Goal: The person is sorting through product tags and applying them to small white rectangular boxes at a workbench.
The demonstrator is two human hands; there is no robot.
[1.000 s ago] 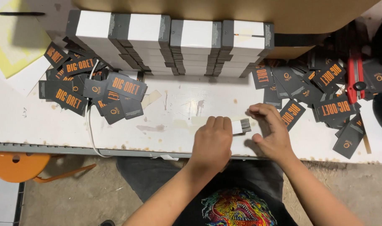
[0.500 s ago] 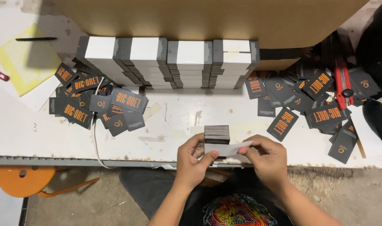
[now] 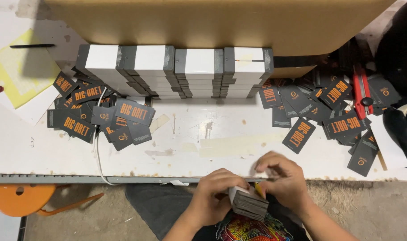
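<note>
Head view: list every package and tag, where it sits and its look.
Boxes: four white-and-grey stacks, back of table.
Left tags: dark rectangles, orange print, heaped at left.
Right tags: same kind, scattered at right.
Tag stack: dark, between left hand and right hand.

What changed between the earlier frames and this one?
The left hand and right hand drew back from the white table toward the body. They gathered a small stack of dark cards, first held over the table edge, now below it near the lap, both hands closed on it. The white box stacks and the scattered dark tags stayed put.
</note>
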